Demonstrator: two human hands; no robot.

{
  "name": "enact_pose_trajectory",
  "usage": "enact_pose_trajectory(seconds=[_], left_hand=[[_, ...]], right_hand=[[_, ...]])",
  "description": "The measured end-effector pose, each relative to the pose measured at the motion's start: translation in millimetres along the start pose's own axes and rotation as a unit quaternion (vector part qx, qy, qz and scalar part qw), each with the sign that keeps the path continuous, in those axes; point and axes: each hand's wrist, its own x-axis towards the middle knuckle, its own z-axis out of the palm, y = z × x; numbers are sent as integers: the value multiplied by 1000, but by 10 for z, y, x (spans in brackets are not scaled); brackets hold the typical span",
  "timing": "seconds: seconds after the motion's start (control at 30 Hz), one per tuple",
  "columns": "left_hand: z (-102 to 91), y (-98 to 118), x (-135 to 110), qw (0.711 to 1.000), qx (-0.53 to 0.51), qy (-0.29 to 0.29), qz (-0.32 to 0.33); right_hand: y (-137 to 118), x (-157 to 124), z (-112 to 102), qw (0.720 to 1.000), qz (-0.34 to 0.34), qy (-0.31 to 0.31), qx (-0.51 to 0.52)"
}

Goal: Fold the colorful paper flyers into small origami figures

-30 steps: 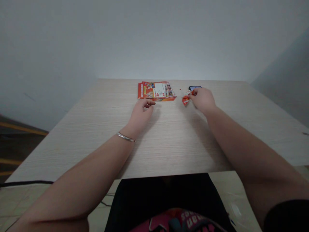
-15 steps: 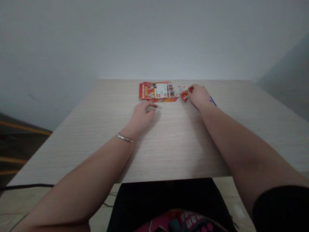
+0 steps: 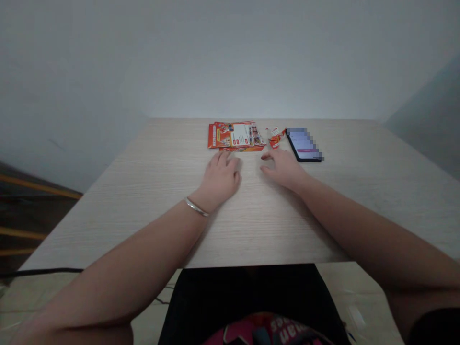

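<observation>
A stack of red printed leaflets (image 3: 233,135) lies near the back of the table. Just in front of it, my left hand (image 3: 221,176) rests palm down, fingers loosely stretched and holding nothing. My right hand (image 3: 282,167) sits over the table to the right, thumb and fingers apart with nothing between them. Right behind that hand is a crumpled red and white wrapper (image 3: 276,137), beside the stack. A phone (image 3: 304,145) with a lit, partly blurred screen lies to the right of the wrapper.
The pale wood-grain table (image 3: 237,230) meets a plain wall (image 3: 230,62) at the back. A dark cable (image 3: 43,271) runs at the lower left, near my left arm. Dark shelving with orange edges (image 3: 21,230) stands left of the table.
My right hand has let go of the wrapper and drawn back toward me and left, uncovering the phone. My left hand has turned palm down and shifted slightly right and nearer.
</observation>
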Motion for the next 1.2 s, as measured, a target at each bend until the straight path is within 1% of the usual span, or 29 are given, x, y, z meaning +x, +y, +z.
enact_pose_trajectory(seconds=[0.07,0.1,0.17,0.23,0.3,0.37,0.43,0.5,0.6,0.67,0.73,1.03,1.2], left_hand=[[-40,121,-25,998,23,-28,45],[-59,167,-21,995,27,-49,79],[-88,211,23,989,28,-77,122],[-106,176,118,988,26,-78,134],[-112,66,252,988,35,-51,138],[-107,-83,403,994,40,-17,104],[-89,-227,546,999,38,19,32],[-58,-331,661,999,32,12,-13],[2,-398,766,998,34,-27,-42],[36,-403,798,996,37,-52,-57],[53,-394,812,995,42,-64,-65],[-36,-366,842,990,78,-76,-88],[-18,-359,820,988,96,-68,-104]], right_hand=[[13,-63,31,998,-58,-11,-17],[28,-73,40,997,-78,-13,-21],[60,-69,44,995,-99,-18,-25],[84,-54,36,994,-105,-24,-28],[92,-47,23,994,-105,-27,-31],[87,-51,12,994,-104,-29,-34],[78,-57,6,994,-98,-28,-36],[71,-58,6,995,-93,-25,-37],[70,-51,12,995,-89,-22,-40],[75,-43,18,995,-90,-22,-41],[83,-39,23,995,-94,-21,-41],[124,-42,27,995,-90,-25,-42],[118,-32,18,995,-86,-33,-36]])
